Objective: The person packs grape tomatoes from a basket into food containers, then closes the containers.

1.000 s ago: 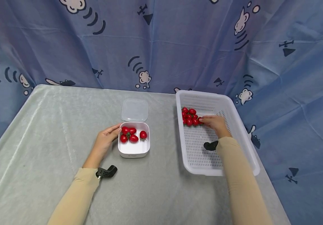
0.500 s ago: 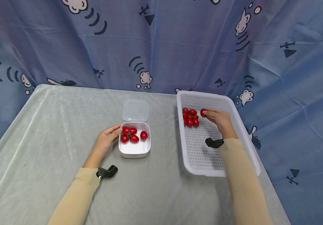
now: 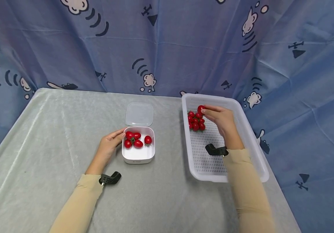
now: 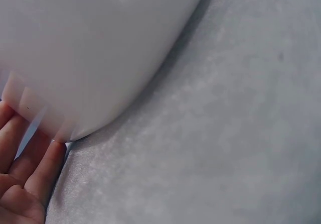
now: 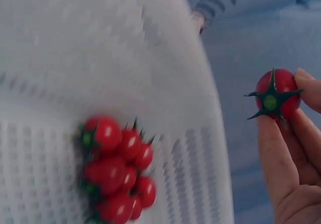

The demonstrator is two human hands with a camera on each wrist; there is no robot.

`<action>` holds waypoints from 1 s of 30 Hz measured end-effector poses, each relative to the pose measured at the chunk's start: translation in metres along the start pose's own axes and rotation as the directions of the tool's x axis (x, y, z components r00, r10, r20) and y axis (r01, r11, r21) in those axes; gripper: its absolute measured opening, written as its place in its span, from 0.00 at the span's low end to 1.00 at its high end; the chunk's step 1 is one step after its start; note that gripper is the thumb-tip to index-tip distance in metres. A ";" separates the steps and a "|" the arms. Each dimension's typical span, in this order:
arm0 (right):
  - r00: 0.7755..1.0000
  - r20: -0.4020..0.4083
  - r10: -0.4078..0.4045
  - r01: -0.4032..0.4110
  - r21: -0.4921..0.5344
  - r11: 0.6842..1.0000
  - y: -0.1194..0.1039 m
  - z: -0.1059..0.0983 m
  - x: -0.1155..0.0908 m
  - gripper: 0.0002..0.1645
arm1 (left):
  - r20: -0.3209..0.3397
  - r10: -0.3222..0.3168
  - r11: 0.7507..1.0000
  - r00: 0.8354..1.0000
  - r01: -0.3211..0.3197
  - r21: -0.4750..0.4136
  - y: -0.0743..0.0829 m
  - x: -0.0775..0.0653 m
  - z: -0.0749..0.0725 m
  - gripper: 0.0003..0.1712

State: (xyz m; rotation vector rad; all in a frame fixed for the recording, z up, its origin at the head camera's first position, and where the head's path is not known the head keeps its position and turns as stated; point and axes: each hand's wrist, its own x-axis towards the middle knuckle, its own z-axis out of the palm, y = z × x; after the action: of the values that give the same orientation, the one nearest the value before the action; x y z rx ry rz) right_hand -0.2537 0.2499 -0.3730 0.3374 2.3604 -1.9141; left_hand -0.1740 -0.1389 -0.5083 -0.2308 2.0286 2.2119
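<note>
In the head view my left hand [image 3: 107, 144] holds the left side of a small white food box [image 3: 138, 158], its thumb at the rim. The left wrist view shows fingers [image 4: 47, 166] against the outer wall. Several red cherry tomatoes lie in the box, among them a lone cherry tomato [image 3: 147, 139] at the right. My right hand [image 3: 223, 121] pinches a cherry tomato [image 5: 278, 93] by thumb and fingers, green calyx showing. It is raised over the white basket [image 3: 194, 170], where a cluster of cherry tomatoes [image 5: 118, 169] lies along the left wall.
A clear lid [image 3: 139, 114] lies flat directly behind the box. Grey cloth covers the table [image 3: 53, 155]. A blue patterned curtain [image 3: 167, 48] hangs behind the table and along its right side. The basket has raised walls.
My right hand has picked a cherry tomato from the right end of the cluster, lifted it, and carried it up and left. My left hand and the box have stayed put.
</note>
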 end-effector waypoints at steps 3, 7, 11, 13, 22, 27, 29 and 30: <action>0.999 0.028 -0.025 0.025 0.010 1.000 -0.005 0.010 -0.010 0.29 | 0.003 -0.002 1.000 1.000 0.002 0.007 0.000 -0.001 0.000 0.30; 0.996 0.082 -0.042 0.043 -0.011 0.999 -0.012 0.025 -0.022 0.29 | 0.007 -0.006 1.000 1.000 0.006 0.014 0.000 -0.001 0.001 0.30; 0.990 0.135 -0.033 0.038 -0.036 0.999 -0.017 0.041 -0.031 0.28 | 0.010 -0.009 1.000 1.000 0.009 0.020 0.000 -0.001 0.001 0.30; 0.987 0.158 -0.032 0.039 -0.047 0.998 -0.018 0.050 -0.036 0.27 | 0.013 -0.008 1.000 1.000 0.008 0.016 0.000 -0.001 0.001 0.30; 0.969 0.241 -0.062 0.078 -0.058 0.995 -0.024 0.088 -0.050 0.23 | 0.026 0.006 1.000 1.000 -0.006 0.007 -0.001 0.000 0.002 0.30; 0.970 0.238 -0.051 0.071 -0.076 0.995 -0.028 0.109 -0.054 0.21 | 0.018 0.009 1.000 1.000 -0.009 0.014 -0.001 0.000 0.001 0.30; 0.970 0.238 -0.052 0.074 -0.082 0.994 -0.030 0.118 -0.055 0.20 | 0.014 0.009 1.000 1.000 -0.009 0.008 -0.001 0.000 0.001 0.30; 0.969 0.243 -0.056 0.077 -0.077 0.994 -0.031 0.122 -0.056 0.20 | 0.013 0.010 1.000 1.000 -0.010 0.003 -0.001 0.001 0.001 0.30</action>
State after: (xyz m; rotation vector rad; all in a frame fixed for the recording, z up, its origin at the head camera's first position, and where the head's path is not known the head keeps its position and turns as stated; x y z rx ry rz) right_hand -0.2153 0.1184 -0.3586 0.0174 2.3101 -1.7594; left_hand -0.1744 -0.1383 -0.5096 -0.2059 2.0309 2.2095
